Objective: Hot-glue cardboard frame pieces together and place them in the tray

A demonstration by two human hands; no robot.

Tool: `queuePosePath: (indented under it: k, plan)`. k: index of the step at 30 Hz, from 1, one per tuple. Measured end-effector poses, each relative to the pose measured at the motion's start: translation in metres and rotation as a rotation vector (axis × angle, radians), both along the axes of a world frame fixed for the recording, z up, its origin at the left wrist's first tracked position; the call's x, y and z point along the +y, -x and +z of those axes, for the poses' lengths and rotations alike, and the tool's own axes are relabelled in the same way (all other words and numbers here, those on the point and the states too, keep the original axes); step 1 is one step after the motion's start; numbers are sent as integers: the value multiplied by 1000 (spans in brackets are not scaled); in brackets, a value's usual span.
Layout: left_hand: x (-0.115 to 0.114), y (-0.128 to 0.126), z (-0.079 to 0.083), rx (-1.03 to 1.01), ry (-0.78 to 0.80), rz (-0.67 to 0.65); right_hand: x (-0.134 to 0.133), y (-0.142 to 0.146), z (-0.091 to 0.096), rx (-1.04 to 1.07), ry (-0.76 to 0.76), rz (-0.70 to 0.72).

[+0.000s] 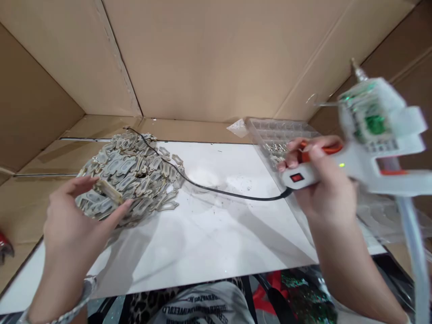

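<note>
My right hand [322, 184] is wrapped round the handle of a white hot-glue gun [374, 130] with an orange trigger, a red switch and a metal nozzle that points up and away. Its black cord [216, 191] trails left across the white board [209, 234]. My left hand [76, 220] reaches into a heap of small grey-and-tan flat pieces [131, 173] and pinches one of them between thumb and fingers at the heap's near edge.
A clear plastic compartment tray [276, 135] with small metal parts lies at the back right, behind the glue gun. Cardboard walls [209, 58] enclose the bench on three sides. A red object [5, 247] shows at the far left edge. Glittery green material [303, 292] lies below the board's front edge.
</note>
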State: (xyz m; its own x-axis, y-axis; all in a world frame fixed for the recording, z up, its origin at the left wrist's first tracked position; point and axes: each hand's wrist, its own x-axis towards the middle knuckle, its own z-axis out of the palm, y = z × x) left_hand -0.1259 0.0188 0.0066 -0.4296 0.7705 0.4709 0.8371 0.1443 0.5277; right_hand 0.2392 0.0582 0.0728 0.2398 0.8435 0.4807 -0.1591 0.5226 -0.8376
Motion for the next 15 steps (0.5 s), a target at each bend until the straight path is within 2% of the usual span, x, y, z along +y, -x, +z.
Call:
queuePosePath:
  k: [4, 7, 9, 11, 13, 14, 15]
  plan:
    - [-2, 9, 6, 39, 152, 107, 0, 17, 23, 116, 70, 120]
    - [1, 11, 9, 64, 243, 66, 3, 32, 25, 127, 101, 228]
    - [5, 15, 9, 96, 272, 17, 11, 38, 24, 90, 73, 245]
    - [9, 19, 8, 132, 287, -17, 25, 37, 25, -24, -52, 156]
    - [13, 22, 9, 156, 309, -9, 43, 29, 28, -262, -187, -66]
    - [14, 22, 9, 163, 324, 0, 53, 23, 29, -432, -155, -109]
    - [15, 22, 10, 166, 339, 8, 63, 16, 30, -503, -102, -92]
